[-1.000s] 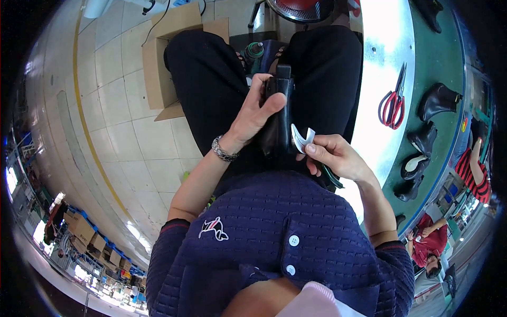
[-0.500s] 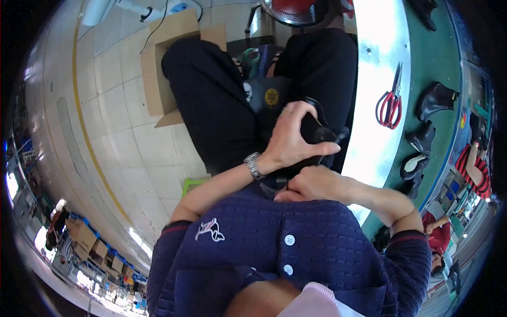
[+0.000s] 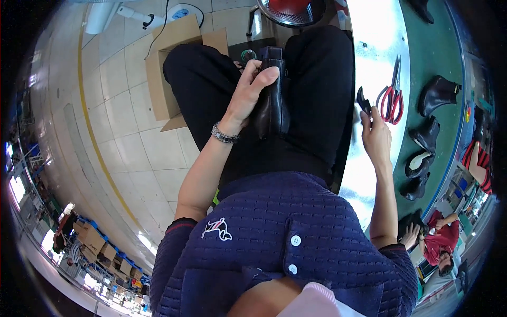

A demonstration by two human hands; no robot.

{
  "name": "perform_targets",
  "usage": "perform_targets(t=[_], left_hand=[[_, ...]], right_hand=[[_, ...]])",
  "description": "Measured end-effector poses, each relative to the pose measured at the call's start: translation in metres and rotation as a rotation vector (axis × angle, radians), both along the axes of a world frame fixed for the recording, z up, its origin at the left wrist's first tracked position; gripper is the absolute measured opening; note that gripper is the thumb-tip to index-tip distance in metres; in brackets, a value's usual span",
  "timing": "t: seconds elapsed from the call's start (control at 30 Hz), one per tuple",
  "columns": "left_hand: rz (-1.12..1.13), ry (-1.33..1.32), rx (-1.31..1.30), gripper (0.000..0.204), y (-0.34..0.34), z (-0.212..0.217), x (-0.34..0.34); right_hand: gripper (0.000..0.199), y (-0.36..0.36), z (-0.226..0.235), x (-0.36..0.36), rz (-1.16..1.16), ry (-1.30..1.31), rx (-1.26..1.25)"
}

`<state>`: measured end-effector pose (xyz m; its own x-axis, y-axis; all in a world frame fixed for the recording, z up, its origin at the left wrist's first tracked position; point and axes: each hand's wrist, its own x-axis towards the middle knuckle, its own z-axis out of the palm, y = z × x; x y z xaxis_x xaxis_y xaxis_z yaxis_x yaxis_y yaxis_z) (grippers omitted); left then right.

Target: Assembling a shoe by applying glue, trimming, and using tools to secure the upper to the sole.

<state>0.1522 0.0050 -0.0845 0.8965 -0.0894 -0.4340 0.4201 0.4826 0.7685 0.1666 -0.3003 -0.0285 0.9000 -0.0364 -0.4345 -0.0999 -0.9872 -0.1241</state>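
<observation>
My left hand (image 3: 249,91) grips a black ankle boot (image 3: 271,98) that lies between my knees on my lap, fingers wrapped over its upper. A metal bracelet sits on that wrist. My right hand (image 3: 375,134) is raised at the edge of the shiny metal bench (image 3: 369,47) and pinches a small black piece (image 3: 362,100) between its fingertips. Red-handled scissors (image 3: 392,98) lie on the bench just beyond that hand.
Several black boots (image 3: 426,132) stand along a green belt (image 3: 428,58) to the right. An open cardboard box (image 3: 169,68) sits on the tiled floor at my left. A stool with a red seat (image 3: 289,10) is ahead. Another person in red (image 3: 441,243) sits at lower right.
My left hand has moved the boot back toward the middle of my lap. My right hand left my lap and rose to the bench edge, now holding a small black piece.
</observation>
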Motion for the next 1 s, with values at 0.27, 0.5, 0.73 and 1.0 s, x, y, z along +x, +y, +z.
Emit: perform_targets(t=[0.27, 0.5, 0.73, 1.0], left_hand=[[0.06, -0.01, 0.083, 0.053, -0.003, 0.006, 0.0], [0.081, 0.003, 0.078, 0.058, -0.008, 0.025, 0.01], [-0.093, -0.19, -0.638, 0.083, 0.008, 0.086, 0.03], [-0.072, 0.083, -0.723, 0.074, -0.017, 0.088, 0.071]], right_hand=[[0.055, -0.024, -0.03, -0.018, 0.151, -0.339, -0.127], [0.047, 0.034, -0.01, -0.015, 0.225, -0.369, 0.676], [0.089, 0.075, 0.007, 0.002, 0.245, 0.326, 1.339], [0.077, 0.042, 0.038, 0.012, 0.052, 0.154, 1.366]])
